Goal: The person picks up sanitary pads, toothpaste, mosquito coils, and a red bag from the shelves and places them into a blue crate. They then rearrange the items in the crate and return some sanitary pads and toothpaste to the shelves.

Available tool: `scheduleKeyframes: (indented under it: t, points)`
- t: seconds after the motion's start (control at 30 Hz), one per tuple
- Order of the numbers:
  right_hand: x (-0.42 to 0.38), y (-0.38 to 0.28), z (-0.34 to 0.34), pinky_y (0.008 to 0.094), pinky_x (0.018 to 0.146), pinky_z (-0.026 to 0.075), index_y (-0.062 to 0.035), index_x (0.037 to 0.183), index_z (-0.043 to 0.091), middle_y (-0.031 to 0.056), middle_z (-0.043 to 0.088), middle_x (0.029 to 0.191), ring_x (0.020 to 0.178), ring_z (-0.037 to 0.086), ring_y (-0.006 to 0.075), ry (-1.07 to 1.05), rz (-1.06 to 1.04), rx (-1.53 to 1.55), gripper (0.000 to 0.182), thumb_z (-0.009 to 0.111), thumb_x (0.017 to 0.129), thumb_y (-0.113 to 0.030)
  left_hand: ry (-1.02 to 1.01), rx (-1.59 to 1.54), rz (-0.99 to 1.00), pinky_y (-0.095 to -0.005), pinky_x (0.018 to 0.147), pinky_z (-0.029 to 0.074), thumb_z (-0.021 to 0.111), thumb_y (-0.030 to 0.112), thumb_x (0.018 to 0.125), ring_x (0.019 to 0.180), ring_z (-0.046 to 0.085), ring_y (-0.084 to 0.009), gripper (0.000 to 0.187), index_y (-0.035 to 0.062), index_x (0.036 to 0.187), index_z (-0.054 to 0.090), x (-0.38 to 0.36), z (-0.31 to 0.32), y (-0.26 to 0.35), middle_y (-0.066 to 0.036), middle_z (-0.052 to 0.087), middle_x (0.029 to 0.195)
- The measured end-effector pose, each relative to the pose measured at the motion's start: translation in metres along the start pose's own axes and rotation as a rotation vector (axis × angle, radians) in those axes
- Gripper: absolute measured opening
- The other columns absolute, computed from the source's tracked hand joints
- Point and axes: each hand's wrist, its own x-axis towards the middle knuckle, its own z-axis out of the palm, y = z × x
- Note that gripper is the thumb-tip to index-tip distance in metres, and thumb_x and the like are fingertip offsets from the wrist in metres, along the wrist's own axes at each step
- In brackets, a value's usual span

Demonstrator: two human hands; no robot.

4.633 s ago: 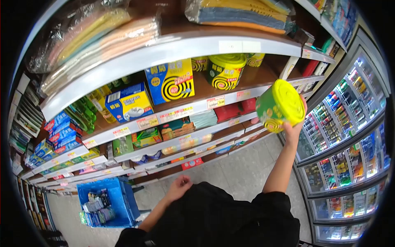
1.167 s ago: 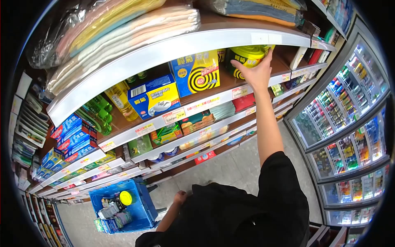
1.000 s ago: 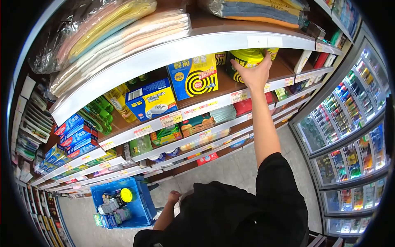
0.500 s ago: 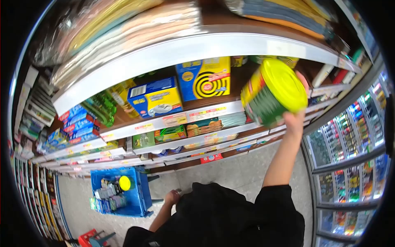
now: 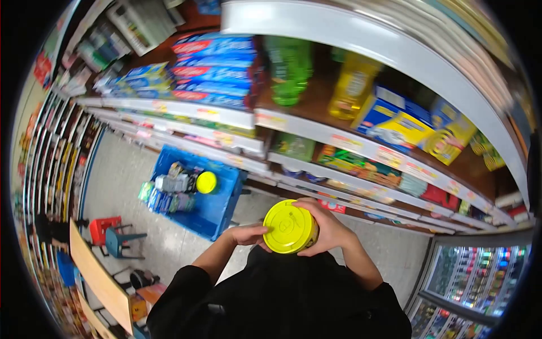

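Note:
Right in front of my chest is a round canister with a bright yellow lid (image 5: 287,225), lid facing up toward me. My right hand (image 5: 331,230) wraps round its right side, thumb and fingers spread along the edge. From the left, my left hand (image 5: 249,234) presses its fingers against the canister's other side, partly under the rim. Beyond my left hand stands a blue crate (image 5: 224,213). Inside the crate lie several packaged goods and another yellow-lidded container (image 5: 206,182).
A shelf unit (image 5: 316,124) runs across the front with toothpaste boxes (image 5: 212,70), green bottles (image 5: 291,70) and a blue-yellow box (image 5: 395,118). Glass-fronted coolers (image 5: 468,277) stand at right. Red stool (image 5: 104,229), blue-grey stool (image 5: 123,240) and wooden table (image 5: 99,277) are at left.
The canister has come down from the shelf to my chest in my right hand. My left hand has risen to meet it. The view has turned left toward the crate.

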Motion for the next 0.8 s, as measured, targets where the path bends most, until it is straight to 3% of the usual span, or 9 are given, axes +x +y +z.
scheduleKeyframes:
  t: [0.1, 0.17, 0.23, 0.4, 0.47, 0.57, 0.67, 0.73, 0.8]
  points:
    - [0.059, 0.007, 0.047, 0.0417, 0.109, 0.035, -0.0053, 0.143, 0.034, 0.02, 0.04, 0.142, 0.132, 0.041, 0.0355, -0.095, 0.053, -0.059, 0.112, 0.093, 0.051, -0.03, 0.279, -0.252, 0.184, -0.0445, 0.11, 0.035, 0.06, 0.047, 0.09, 0.131, 0.047, -0.0262, 0.071, 0.0042, 0.144, 0.039, -0.043, -0.027, -0.038, -0.012, 0.05, 0.142]
    - [0.096, 0.013, 0.081, 0.0421, 0.11, 0.035, -0.0049, 0.149, 0.026, 0.0207, 0.037, 0.146, 0.134, 0.04, 0.0343, -0.12, 0.136, -0.105, 0.121, 0.093, 0.053, -0.032, 0.4, -0.395, 0.333, -0.0461, 0.107, 0.038, 0.056, 0.049, 0.091, 0.129, 0.048, -0.0273, 0.07, 0.0064, 0.143, 0.039, -0.069, -0.041, -0.046, -0.011, 0.051, 0.141]
    - [0.128, 0.024, 0.119, 0.043, 0.109, 0.037, -0.0052, 0.15, 0.024, 0.022, 0.037, 0.145, 0.132, 0.042, 0.0363, -0.062, 0.143, -0.213, 0.114, 0.089, 0.061, -0.034, 0.419, -0.497, 0.427, -0.0512, 0.104, 0.039, 0.05, 0.054, 0.092, 0.127, 0.05, -0.0277, 0.067, 0.0096, 0.142, 0.042, -0.101, -0.067, -0.05, -0.01, 0.052, 0.139]
    - [0.174, 0.042, 0.185, 0.0408, 0.096, 0.046, -0.0067, 0.145, 0.034, 0.0193, 0.051, 0.133, 0.115, 0.056, 0.0338, -0.136, 0.252, -0.243, 0.086, 0.08, 0.075, -0.029, 0.857, -0.499, 0.575, -0.052, 0.098, 0.041, 0.048, 0.053, 0.092, 0.124, 0.051, -0.0303, 0.069, 0.0112, 0.145, 0.034, -0.15, -0.183, -0.068, -0.011, 0.051, 0.139]
    - [0.181, 0.042, 0.198, 0.0412, 0.092, 0.048, -0.0063, 0.141, 0.039, 0.0179, 0.055, 0.126, 0.109, 0.058, 0.0339, -0.213, 0.348, -0.159, 0.076, 0.076, 0.078, -0.027, 1.067, -0.529, 0.55, -0.0502, 0.093, 0.043, 0.052, 0.054, 0.09, 0.114, 0.055, -0.0313, 0.068, 0.0133, 0.142, 0.034, -0.161, -0.234, -0.068, -0.014, 0.057, 0.123]
    - [0.18, 0.053, 0.209, 0.0406, 0.087, 0.049, -0.0064, 0.13, 0.051, 0.0146, 0.061, 0.116, 0.1, 0.062, 0.0321, -0.22, 0.379, -0.296, 0.059, 0.074, 0.079, -0.026, 1.261, -0.664, 0.484, -0.0472, 0.084, 0.045, 0.062, 0.056, 0.082, 0.089, 0.056, -0.0263, 0.064, 0.0175, 0.128, 0.039, -0.162, -0.318, -0.076, -0.01, 0.049, 0.093]
    - [0.175, 0.061, 0.214, 0.0408, 0.086, 0.05, -0.006, 0.124, 0.056, 0.014, 0.063, 0.112, 0.1, 0.062, 0.0327, -0.177, 0.473, -0.342, 0.052, 0.074, 0.079, -0.026, 1.318, -0.757, 0.485, -0.0496, 0.085, 0.044, 0.064, 0.055, 0.081, 0.093, 0.054, -0.0286, 0.064, 0.0174, 0.127, 0.04, -0.154, -0.39, -0.082, -0.01, 0.047, 0.1]
    - [0.173, 0.07, 0.216, 0.0408, 0.086, 0.05, -0.0057, 0.121, 0.057, 0.0138, 0.064, 0.11, 0.1, 0.061, 0.0329, -0.139, 0.52, -0.376, 0.049, 0.074, 0.079, -0.026, 1.298, -0.818, 0.522, -0.0577, 0.098, 0.037, 0.066, 0.054, 0.081, 0.104, 0.053, -0.031, 0.069, 0.0158, 0.132, 0.039, -0.144, -0.442, -0.094, -0.012, 0.046, 0.111]
    - [0.164, 0.08, 0.223, 0.0406, 0.086, 0.05, -0.0056, 0.12, 0.058, 0.014, 0.064, 0.108, 0.101, 0.061, 0.0329, -0.117, 0.568, -0.417, 0.048, 0.073, 0.079, -0.026, 1.238, -0.894, 0.593, -0.0602, 0.104, 0.031, 0.066, 0.053, 0.081, 0.107, 0.052, -0.0325, 0.07, 0.0149, 0.134, 0.039, -0.134, -0.478, -0.099, -0.013, 0.047, 0.118]
